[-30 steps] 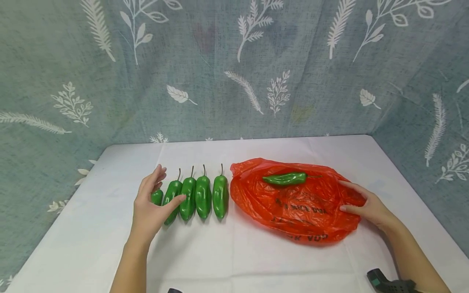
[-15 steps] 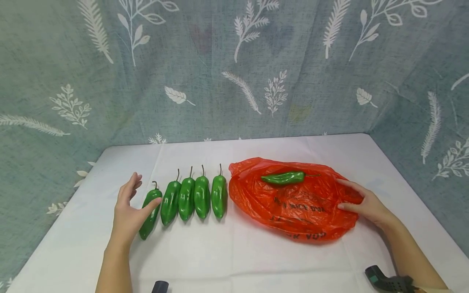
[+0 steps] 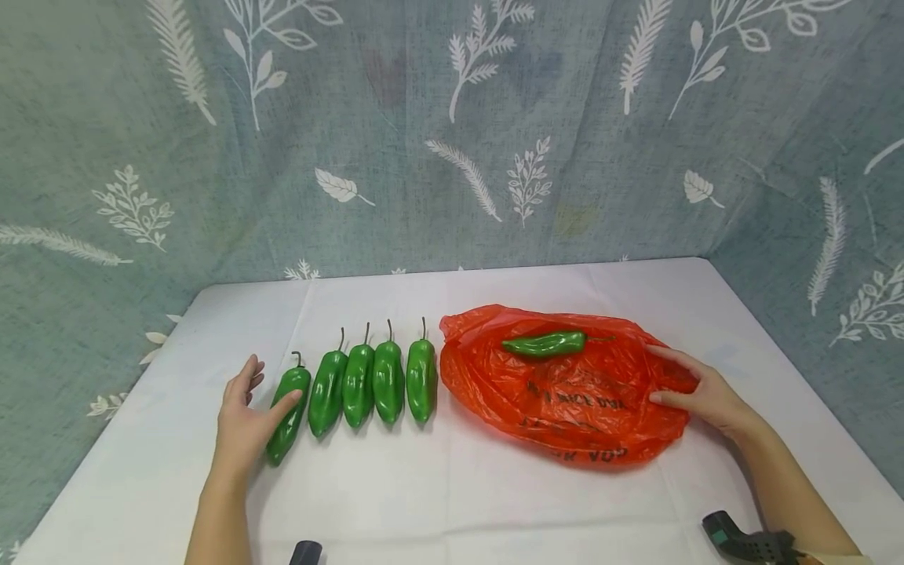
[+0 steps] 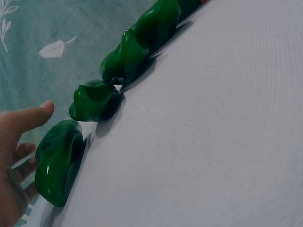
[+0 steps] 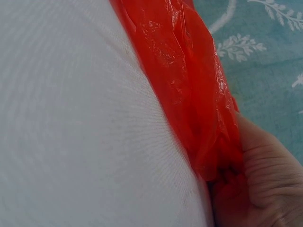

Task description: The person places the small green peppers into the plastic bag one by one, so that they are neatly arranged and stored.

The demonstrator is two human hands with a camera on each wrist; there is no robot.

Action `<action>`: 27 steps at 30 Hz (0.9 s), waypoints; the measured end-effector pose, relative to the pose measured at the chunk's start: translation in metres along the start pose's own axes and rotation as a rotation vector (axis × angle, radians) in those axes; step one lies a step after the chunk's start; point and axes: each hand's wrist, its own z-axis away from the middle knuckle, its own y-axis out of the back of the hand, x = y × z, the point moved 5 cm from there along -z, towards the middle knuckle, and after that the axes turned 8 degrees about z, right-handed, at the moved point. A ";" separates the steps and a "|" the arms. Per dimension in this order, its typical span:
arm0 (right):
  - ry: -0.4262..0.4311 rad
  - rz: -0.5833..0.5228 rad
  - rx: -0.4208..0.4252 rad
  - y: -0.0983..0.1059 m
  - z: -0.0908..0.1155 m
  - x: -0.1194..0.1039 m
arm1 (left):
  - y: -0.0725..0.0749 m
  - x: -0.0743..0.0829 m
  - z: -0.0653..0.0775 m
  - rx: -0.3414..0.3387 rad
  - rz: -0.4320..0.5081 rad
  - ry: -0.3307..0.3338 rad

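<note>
Several green chili peppers lie in a row on the white table, stems pointing away. At the left end is a slightly tilted green pepper [image 3: 288, 416]. My left hand [image 3: 243, 420] is over and beside it, thumb and fingers spread to either side; the left wrist view shows the thumb apart from the pepper [image 4: 59, 163]. My right hand [image 3: 706, 392] holds the right edge of a crumpled red plastic bag [image 3: 565, 416], thumb on top. Its other fingers are partly hidden by the film in the right wrist view. Another green pepper [image 3: 545, 344] lies sideways on the bag.
The row's other peppers, such as the right-end pepper [image 3: 421, 381], stand close together left of the bag. A patterned grey-green curtain [image 3: 395, 157] hangs behind and beside the white tablecloth [image 3: 367, 494]. Dark wrist devices [image 3: 749, 540] show at the bottom edge.
My left hand has moved left and slightly down, from over the row to the leftmost pepper, which was largely hidden before. The right hand stays at the bag's edge.
</note>
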 end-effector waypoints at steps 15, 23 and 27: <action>-0.008 0.021 0.003 0.002 0.001 -0.001 | -0.007 -0.022 0.002 -0.019 -0.067 0.093; -0.003 0.005 -0.004 0.001 -0.001 0.000 | -0.009 -0.029 0.004 -0.016 -0.143 0.136; -0.005 0.009 -0.004 0.001 -0.001 -0.001 | -0.007 -0.032 0.003 0.002 -0.130 0.168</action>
